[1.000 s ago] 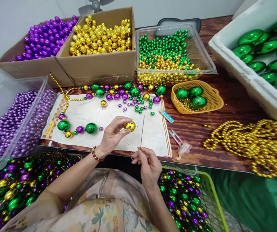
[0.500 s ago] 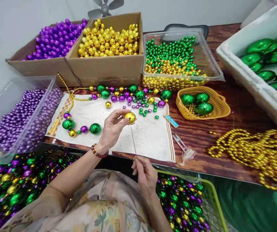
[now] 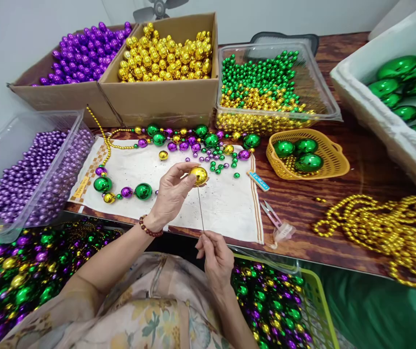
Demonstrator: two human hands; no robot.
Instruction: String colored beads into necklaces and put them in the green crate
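Between the thumb and fingers of my left hand (image 3: 173, 194) is a large shiny gold bead (image 3: 198, 176), held above a white cloth (image 3: 222, 213). Lower down, my right hand (image 3: 215, 257) pinches the bottom end of a long thin needle (image 3: 201, 211). The needle points upward, and its tip is at or just under the bead; whether it has entered the hole I cannot tell. A strand of green, purple and gold beads (image 3: 143, 191) lies along the cloth's left side and passes behind my left hand. Loose small green and purple beads (image 3: 217, 167) lie beyond the gold bead.
Boxes of purple beads (image 3: 80, 58) and gold beads (image 3: 164, 58) stand at the back. A yellow basket (image 3: 333, 167) holds large green beads. Thread snips (image 3: 271, 213) lie right of the cloth, near gold bead strands (image 3: 382, 232). A white foam box (image 3: 360, 106) stands far right.
My right hand has moved slightly up and left, bringing the needle closer to the gold bead. The view has shifted a little; my left hand keeps its hold.
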